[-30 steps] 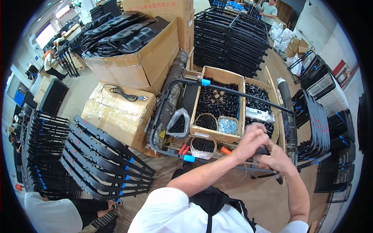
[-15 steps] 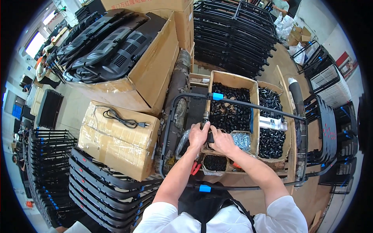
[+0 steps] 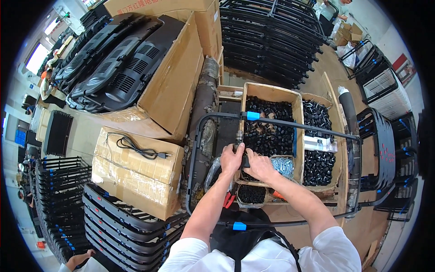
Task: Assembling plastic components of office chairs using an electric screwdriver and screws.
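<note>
Now both closed: left hand (image 3: 232, 157) and right hand (image 3: 257, 164) gripping small dark fitting (image 3: 239, 141) on black tube frame (image 3: 299, 125), above cardboard box (image 3: 297, 106) of black parts. Looks stiff, light, smooth metal; best pinched at fitting's body.

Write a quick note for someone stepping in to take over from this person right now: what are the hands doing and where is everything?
Left hand and right hand: both closed together on a small dark tool, over the black metal frame.
Box of black parts just beyond the hands; bag of silver screws beside the right hand.
Done: frame laid across the boxes.
Left: cannot tell which fittings remain.
</note>
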`<action>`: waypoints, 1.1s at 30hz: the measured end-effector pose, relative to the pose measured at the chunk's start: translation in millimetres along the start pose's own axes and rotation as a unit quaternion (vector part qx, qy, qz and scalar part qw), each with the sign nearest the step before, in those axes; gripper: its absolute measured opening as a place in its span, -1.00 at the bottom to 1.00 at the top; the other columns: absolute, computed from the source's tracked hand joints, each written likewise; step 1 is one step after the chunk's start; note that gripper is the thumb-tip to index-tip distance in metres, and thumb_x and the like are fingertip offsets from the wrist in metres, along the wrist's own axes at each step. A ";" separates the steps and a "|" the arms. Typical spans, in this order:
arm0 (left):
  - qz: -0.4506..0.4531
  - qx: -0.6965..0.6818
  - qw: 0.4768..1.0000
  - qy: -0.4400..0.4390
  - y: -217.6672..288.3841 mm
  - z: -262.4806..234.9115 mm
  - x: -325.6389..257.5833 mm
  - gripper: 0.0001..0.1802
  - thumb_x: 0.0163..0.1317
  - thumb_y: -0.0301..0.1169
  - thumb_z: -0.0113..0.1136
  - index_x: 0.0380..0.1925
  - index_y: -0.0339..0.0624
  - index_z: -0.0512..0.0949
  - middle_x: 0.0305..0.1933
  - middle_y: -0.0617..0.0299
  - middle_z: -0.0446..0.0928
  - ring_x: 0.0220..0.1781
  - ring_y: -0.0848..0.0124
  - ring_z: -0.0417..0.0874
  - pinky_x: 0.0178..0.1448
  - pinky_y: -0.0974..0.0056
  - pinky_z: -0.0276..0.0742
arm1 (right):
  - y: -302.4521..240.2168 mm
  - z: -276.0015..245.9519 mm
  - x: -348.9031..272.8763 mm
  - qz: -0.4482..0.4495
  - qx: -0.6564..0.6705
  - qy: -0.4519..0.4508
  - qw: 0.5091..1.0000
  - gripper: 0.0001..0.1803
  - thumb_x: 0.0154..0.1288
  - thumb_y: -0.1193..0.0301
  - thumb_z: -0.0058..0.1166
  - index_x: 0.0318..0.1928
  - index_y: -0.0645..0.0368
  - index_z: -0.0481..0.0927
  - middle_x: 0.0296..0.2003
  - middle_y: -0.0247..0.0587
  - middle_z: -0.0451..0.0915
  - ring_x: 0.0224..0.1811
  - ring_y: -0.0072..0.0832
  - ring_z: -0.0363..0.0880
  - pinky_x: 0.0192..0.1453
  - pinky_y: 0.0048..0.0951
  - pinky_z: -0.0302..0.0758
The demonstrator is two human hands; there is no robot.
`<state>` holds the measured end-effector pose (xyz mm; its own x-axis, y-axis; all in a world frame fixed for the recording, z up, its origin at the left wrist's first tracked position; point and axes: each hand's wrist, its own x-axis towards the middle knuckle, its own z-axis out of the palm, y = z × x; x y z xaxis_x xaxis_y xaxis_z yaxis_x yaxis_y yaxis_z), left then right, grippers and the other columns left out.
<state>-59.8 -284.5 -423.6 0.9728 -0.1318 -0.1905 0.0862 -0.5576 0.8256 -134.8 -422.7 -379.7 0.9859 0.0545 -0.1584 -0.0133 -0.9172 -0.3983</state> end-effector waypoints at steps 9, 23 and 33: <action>-0.039 0.044 0.998 -0.029 4.9 1.6 11.2 -0.18 0.40 0.24 0.21 0.19 -0.39 0.54 0.14 -0.31 0.66 0.23 -0.22 0.68 0.31 -0.10 0.55 | 16.2 3.3 4.2 -0.019 0.064 0.009 0.998 -0.06 0.18 0.14 0.46 0.39 0.37 0.25 0.02 0.29 0.71 -0.04 0.15 0.77 0.01 0.04 0.72; -0.090 0.031 0.995 -0.038 19.1 -3.7 21.2 -0.10 0.29 0.26 0.33 0.26 -0.37 0.50 0.17 -0.24 0.70 0.24 -0.12 0.72 0.34 -0.04 0.58 | 11.9 -0.1 12.2 -0.043 0.050 0.015 0.998 -0.25 0.21 0.21 0.43 0.30 0.27 0.39 0.10 0.08 0.59 0.15 0.07 0.66 0.15 0.00 0.66; -0.089 0.051 0.993 -0.060 20.6 -16.0 17.9 -0.14 0.16 0.24 0.44 0.07 -0.41 0.62 0.02 -0.18 0.75 0.12 -0.06 0.78 0.25 0.00 0.63 | 5.0 5.1 1.7 -0.037 0.065 0.028 0.997 -0.33 0.18 0.27 0.44 0.22 0.22 0.44 0.20 0.01 0.44 0.24 0.05 0.57 0.21 0.02 0.63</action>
<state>-37.1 -285.3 -401.5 0.9112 -0.1162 -0.3953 0.2269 -0.6594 0.7168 -134.0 -425.2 -386.6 0.9926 0.0953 -0.0754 0.0422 -0.8526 -0.5209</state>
